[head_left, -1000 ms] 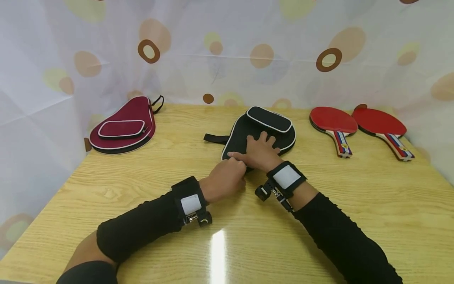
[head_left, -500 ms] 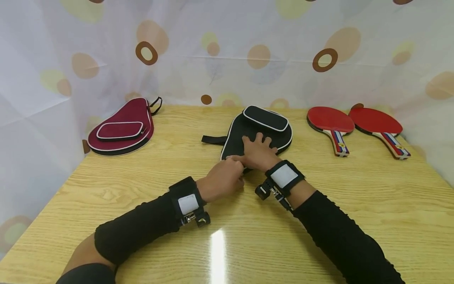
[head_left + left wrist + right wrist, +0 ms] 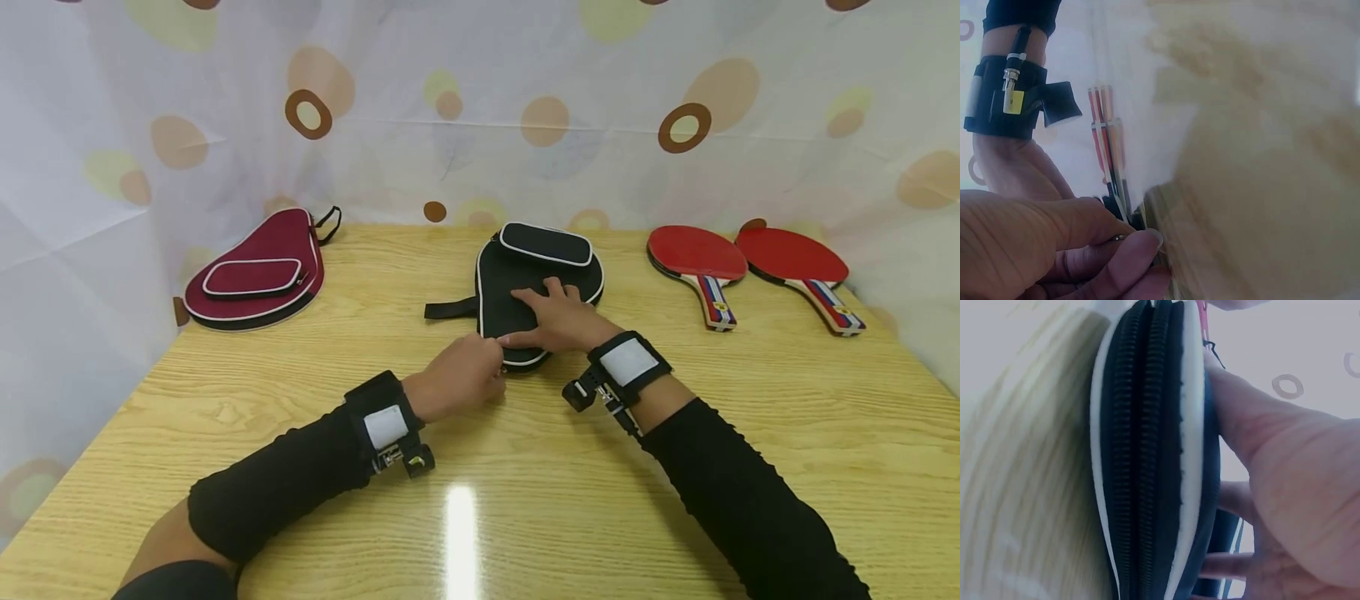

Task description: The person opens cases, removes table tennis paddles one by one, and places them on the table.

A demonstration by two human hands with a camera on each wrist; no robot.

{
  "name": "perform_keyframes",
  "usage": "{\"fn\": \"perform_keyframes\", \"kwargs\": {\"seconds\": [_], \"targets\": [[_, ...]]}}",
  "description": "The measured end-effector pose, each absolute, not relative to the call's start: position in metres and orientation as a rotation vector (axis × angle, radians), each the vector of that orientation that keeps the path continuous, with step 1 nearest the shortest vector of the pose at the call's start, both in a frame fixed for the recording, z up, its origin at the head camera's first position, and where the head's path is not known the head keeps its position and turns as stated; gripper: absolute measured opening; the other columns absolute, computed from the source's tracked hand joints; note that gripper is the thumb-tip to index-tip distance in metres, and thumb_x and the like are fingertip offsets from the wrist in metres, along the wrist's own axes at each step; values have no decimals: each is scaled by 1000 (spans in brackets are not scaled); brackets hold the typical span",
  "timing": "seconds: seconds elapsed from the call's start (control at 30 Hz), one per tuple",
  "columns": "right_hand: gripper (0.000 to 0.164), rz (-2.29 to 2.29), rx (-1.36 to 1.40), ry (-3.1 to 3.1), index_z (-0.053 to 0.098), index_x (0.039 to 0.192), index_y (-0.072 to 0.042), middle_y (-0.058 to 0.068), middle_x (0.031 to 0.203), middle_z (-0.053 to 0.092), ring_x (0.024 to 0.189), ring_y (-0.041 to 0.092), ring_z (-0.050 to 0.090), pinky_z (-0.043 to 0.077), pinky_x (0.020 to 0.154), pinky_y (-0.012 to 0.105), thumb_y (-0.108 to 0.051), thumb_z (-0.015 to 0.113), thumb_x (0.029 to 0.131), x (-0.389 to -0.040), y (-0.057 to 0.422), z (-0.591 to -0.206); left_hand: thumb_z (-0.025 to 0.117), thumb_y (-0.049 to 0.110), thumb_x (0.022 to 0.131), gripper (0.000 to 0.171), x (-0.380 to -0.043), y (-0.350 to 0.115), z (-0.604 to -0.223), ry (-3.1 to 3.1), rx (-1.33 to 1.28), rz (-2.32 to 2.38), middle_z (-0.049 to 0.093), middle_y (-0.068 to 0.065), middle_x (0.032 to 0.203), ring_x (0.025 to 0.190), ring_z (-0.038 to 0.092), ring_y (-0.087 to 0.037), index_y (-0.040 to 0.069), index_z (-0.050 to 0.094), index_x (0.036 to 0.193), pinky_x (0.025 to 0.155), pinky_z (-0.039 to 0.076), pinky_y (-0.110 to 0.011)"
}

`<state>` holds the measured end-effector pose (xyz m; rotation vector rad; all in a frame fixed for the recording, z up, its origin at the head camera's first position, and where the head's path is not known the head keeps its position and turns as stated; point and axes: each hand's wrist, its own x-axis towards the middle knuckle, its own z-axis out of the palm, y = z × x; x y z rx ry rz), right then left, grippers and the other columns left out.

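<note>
A black table tennis bat case (image 3: pixel 504 279) with white piping lies on the table, its narrow end toward me and its small pocket (image 3: pixel 546 244) at the far end. At the narrow end, the thumb and finger of my left hand (image 3: pixel 459 379) pinch a zipper pull, of which a bit of metal (image 3: pixel 1119 237) shows in the left wrist view. My right hand (image 3: pixel 564 321) rests on the case with fingers spread, its thumb near the left hand. In the right wrist view, the two rows of zipper teeth (image 3: pixel 1125 450) stand apart along the case's edge.
Two red table tennis bats (image 3: pixel 697 252) lie at the back right, handles toward me. A maroon case (image 3: pixel 258 242) with a wrist loop lies at the back left. The black case's strap (image 3: pixel 450 310) sticks out to its left. A spotted curtain (image 3: pixel 480 108) hangs behind the wooden table (image 3: pixel 540 492).
The black case has turned slightly, and its far end has swung left. My left hand has shifted a little left with the zipper pull; my right hand has slid slightly right.
</note>
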<state>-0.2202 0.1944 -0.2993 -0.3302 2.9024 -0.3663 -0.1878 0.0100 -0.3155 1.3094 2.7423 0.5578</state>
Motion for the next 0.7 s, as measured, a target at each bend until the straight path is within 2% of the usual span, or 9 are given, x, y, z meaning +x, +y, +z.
{"fn": "perform_keyframes", "kwargs": {"seconds": [0.2, 0.43, 0.7], "targets": [[81, -432, -438, 2856, 31, 149, -17, 29, 151, 12, 138, 52, 9, 26, 102, 65, -52, 65, 85, -222, 206, -297, 61, -1, 82, 46, -194, 9, -316, 2730, 1271, 570, 21, 9, 47, 39, 20, -3, 17, 32, 50, 40, 18, -18], [78, -449, -509, 2810, 33, 148, -15, 30, 150, 14, 138, 52, 10, 23, 105, 63, -47, 66, 85, -225, 211, -292, 62, -1, 80, 42, -205, 8, -315, 2743, 1268, 540, 26, 8, 48, 40, 27, -4, 16, 36, 51, 41, 21, -20], [77, -415, -494, 2787, 32, 149, -15, 29, 151, 13, 139, 51, 7, 20, 107, 62, -47, 65, 86, -225, 211, -290, 64, 3, 84, 43, -223, 3, -315, 2801, 1116, 519, 28, 7, 48, 42, 28, -7, 14, 39, 50, 42, 21, -21]]}}
